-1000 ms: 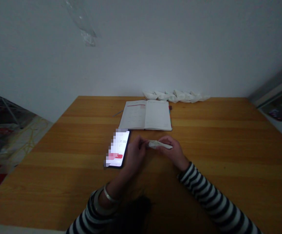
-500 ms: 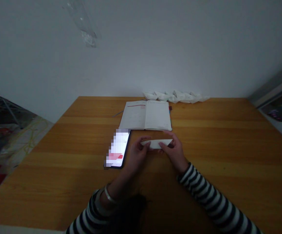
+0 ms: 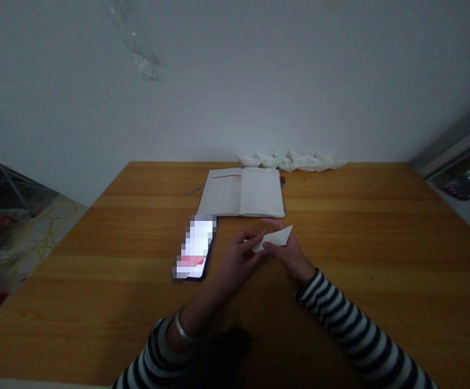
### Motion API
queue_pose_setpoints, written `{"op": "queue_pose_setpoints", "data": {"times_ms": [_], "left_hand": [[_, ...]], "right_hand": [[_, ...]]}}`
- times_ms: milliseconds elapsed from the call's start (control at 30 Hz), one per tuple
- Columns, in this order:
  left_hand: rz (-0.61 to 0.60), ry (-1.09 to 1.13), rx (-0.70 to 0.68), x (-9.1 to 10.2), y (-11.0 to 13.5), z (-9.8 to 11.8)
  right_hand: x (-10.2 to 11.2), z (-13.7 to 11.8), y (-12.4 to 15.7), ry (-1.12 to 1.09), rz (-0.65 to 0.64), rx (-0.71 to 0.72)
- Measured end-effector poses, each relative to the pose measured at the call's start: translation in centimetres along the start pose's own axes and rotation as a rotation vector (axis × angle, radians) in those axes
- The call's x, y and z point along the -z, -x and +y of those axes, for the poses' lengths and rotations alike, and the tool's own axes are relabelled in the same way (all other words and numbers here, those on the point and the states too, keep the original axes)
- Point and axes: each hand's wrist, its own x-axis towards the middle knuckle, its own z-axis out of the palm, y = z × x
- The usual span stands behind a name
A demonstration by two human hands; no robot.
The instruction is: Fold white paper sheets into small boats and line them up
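Between my two hands is a small folded piece of white paper (image 3: 277, 238), tilted with its right end up. My left hand (image 3: 240, 256) pinches its left end, the fingers covering that part. With thumb and fingers, my right hand (image 3: 290, 254) grips the paper from below and behind; its thumb presses the near face. Both hands are just above the wooden table (image 3: 360, 243). Left of my left hand lies a phone (image 3: 197, 246) with a lit screen. An open notebook (image 3: 261, 192) rests flat beyond the hands.
A row of folded white paper pieces (image 3: 293, 161) lies along the table's back edge, by the wall (image 3: 259, 81). A clear plastic bag (image 3: 137, 43) hangs on the wall. Clutter, with cables, covers the floor at left.
The paper has tilted, its right end now higher. My left hand has moved right, closer to my right hand, and its fingers now cover the paper's left end.
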Motion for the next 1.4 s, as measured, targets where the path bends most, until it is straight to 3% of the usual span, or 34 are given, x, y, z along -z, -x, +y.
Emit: {"op": "queue_pose_setpoints", "data": {"times_ms": [167,267,433,733,1067,1267,1400], "left_hand": [[-0.034,-0.078,0.026,0.4,0.0,0.3],[-0.046,-0.007,0.01,0.6,-0.2,0.4],[-0.149,0.164,-0.074,0.3,-0.3,0.3],[-0.164,0.119,-0.046,0.2,0.1,1.2],[-0.155,0.133,0.007,0.1,0.1,1.1],[-0.178,0.074,0.041,-0.2,-0.1,0.9],[-0.171,-0.051,0.066,-0.1,0.3,0.8]], "right_hand": [[0.6,-0.1,-0.1,0.005,-0.167,-0.054],[1.1,0.2,-0.5,-0.007,-0.212,-0.067],[1.0,0.6,-0.6,0.015,-0.186,-0.042],[-0.4,0.5,0.2,0.115,-0.026,-0.017],[-0.4,0.3,0.4,0.185,-0.073,-0.029],[-0.3,0.4,0.6,0.504,0.026,0.125],[-0.4,0.9,0.8,0.851,-0.041,0.268]]}}
